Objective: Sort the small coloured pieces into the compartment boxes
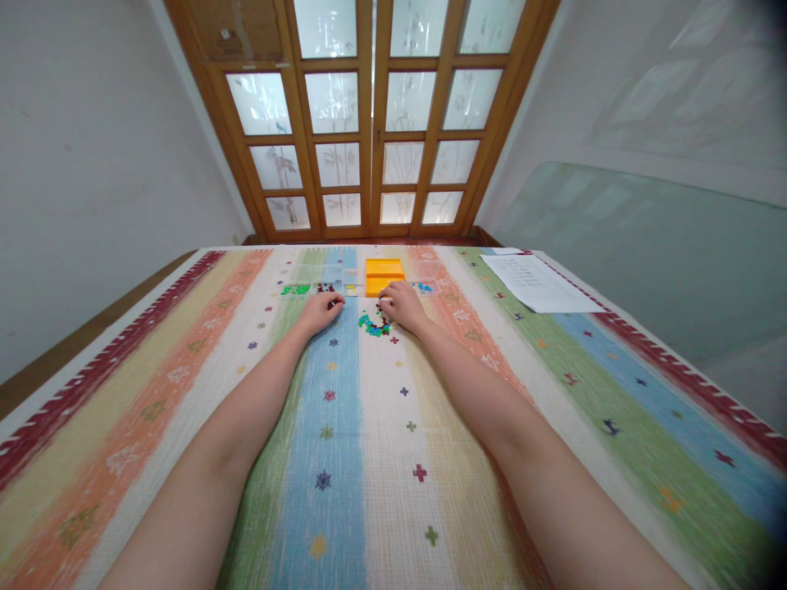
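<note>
A small pile of blue, green and dark red pieces point(375, 323) lies on the striped cloth between my hands. My right hand point(403, 306) is at the pile's upper right edge, its fingers bent and drawn together; anything between them is too small to make out. Just beyond it stands an open orange box point(384, 268). To the left, my left hand point(322, 313) is closed in a pinch in front of a clear case, and what it holds cannot be made out. Green pieces point(296, 290) and dark red pieces point(325, 288) sit in the case's sections.
Blue pieces point(423, 288) lie in a clear section right of the orange box, and yellow pieces point(351, 289) are to its left. A printed sheet of paper point(534, 281) rests on the striped tablecloth point(332, 508) at the far right. Wooden glazed doors point(371, 115) stand behind the table.
</note>
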{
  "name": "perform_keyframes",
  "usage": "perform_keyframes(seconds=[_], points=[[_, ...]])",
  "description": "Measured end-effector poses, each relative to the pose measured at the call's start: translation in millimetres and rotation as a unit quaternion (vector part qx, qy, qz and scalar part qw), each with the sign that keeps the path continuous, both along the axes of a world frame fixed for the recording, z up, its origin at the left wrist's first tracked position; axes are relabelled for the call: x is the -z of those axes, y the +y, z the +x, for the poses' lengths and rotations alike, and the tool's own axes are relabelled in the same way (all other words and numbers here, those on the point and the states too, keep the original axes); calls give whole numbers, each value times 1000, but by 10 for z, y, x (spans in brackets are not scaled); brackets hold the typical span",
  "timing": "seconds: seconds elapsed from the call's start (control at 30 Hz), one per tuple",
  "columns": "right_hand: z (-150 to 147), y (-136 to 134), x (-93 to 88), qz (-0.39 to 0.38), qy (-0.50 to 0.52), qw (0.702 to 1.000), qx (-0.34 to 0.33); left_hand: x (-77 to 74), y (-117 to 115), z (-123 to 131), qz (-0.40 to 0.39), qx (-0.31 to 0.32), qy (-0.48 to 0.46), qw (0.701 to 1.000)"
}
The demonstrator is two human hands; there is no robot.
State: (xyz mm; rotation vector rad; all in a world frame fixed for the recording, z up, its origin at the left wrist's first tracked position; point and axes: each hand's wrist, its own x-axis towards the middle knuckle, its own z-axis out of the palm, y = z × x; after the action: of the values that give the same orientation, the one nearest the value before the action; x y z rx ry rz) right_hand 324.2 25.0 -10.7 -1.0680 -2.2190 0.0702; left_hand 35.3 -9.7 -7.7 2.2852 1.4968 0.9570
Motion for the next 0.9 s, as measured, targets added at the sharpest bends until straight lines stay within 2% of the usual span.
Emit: perform_keyframes(seconds=[0.17, 0.37, 0.53, 0.7, 0.9], points=[[293, 172, 12, 21, 127, 979, 155, -27, -19, 36, -13, 24, 16, 1000], [592, 334, 86, 13, 200, 939, 279, -17, -19, 55, -9, 41, 34, 999], [718, 409, 163, 4, 220, 925, 309, -45, -51, 108, -14, 65, 50, 997], [767, 441, 209, 6, 241, 915, 323, -117, -120, 214, -33, 115, 84, 989], [743, 470, 236, 3, 231, 916, 327, -152, -153, 254, -53, 166, 70, 982]])
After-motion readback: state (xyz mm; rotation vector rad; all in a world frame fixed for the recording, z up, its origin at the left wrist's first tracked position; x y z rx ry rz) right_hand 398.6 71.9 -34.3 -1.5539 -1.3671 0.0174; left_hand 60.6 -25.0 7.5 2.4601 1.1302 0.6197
